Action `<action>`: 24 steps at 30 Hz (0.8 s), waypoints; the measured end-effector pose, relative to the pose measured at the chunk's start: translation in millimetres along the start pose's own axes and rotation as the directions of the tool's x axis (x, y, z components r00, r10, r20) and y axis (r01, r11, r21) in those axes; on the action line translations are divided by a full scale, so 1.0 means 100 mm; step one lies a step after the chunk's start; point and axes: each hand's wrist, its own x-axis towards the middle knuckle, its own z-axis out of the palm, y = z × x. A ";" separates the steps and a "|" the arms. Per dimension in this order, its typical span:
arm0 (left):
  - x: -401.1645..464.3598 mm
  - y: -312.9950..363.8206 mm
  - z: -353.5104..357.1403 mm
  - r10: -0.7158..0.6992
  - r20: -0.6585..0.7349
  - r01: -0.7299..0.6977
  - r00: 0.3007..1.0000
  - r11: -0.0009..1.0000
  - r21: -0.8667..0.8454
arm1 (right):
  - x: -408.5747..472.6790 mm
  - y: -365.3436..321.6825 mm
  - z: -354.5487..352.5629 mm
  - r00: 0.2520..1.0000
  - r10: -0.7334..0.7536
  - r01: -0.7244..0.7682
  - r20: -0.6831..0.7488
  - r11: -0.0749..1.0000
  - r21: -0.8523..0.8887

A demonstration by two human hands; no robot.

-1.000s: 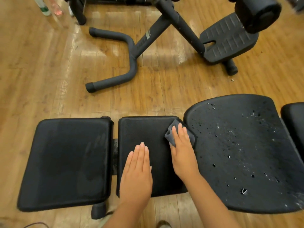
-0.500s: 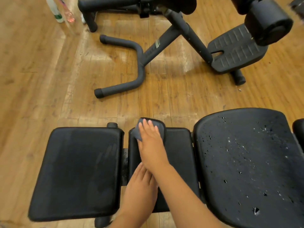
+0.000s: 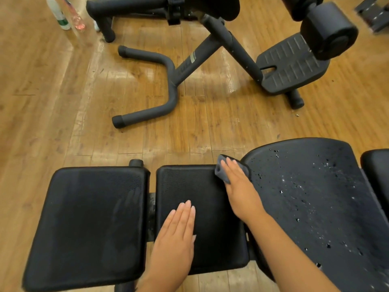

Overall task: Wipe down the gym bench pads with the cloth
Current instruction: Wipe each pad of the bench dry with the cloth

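Head view: right hand (image 3: 237,184) presses the grey cloth (image 3: 221,170) flat-fingered onto the middle pad (image 3: 189,186), at its far right corner; left hand (image 3: 179,234) rests flat, fingers straight, on that pad.

Far-right pad (image 3: 377,175) (edge-cropped)

1. You are looking down at a wooden plank floor (image 3: 52,98), and light is glaring off its boards near the middle.
2. A dark exercise machine (image 3: 210,47) is standing on the floor ahead of you, its curved tubular foot (image 3: 160,85) lying flat on the planks.
3. A ribbed footplate (image 3: 292,66) is sitting to its right, beneath a round padded roller (image 3: 328,30).
4. Two bottles (image 3: 63,15) are standing at the upper left.
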 end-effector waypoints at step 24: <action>-0.01 -0.02 0.03 0.018 -0.004 -0.017 1.000 0.999 0.036 | 0.10 -0.56 0.29 0.982 -0.189 0.189 0.011 0.981 -0.041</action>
